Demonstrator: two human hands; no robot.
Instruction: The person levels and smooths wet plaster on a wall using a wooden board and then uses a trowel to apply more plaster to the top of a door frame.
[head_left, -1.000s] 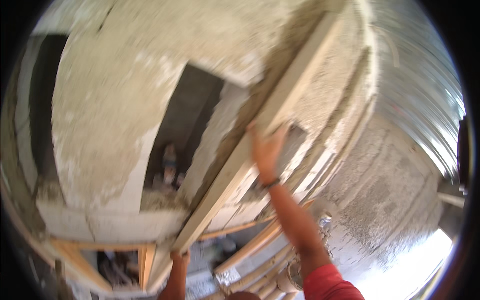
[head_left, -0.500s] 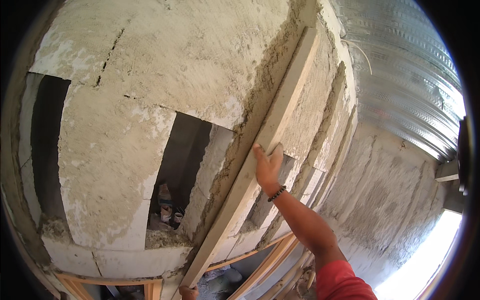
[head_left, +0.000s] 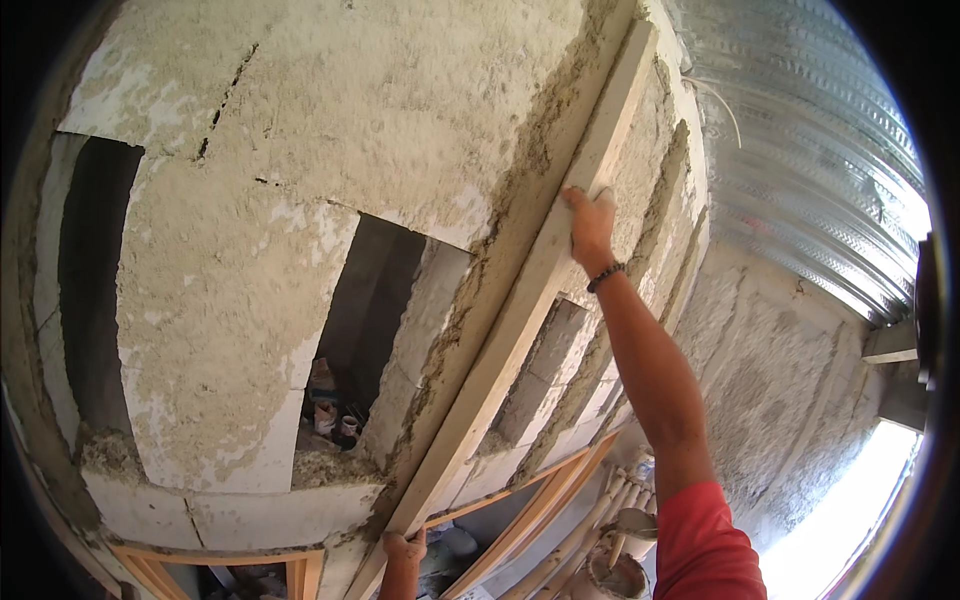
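A long, straight, pale screed board (head_left: 520, 310) leans diagonally along the plastered wall (head_left: 240, 330), lying against a strip of wet mortar. My right hand (head_left: 592, 225) grips its upper part, thumb on one side and fingers closed over the edge. Lower down, my left hand (head_left: 403, 550) is closed round the board's lower part; some of its fingers are hidden. A dark beaded bracelet (head_left: 606, 276) circles my right wrist.
Rectangular openings (head_left: 370, 300) pierce the wall, and wooden frames (head_left: 530, 520) sit below. Buckets (head_left: 612, 575) with mortar residue and several poles stand at lower right. Corrugated metal sheeting (head_left: 800, 150) covers the upper right, above a rough grey wall (head_left: 780, 370).
My right hand has moved up along the board, and the board itself has shifted upward. More of my left hand and forearm shows, higher than before. Buckets have come into view at lower right.
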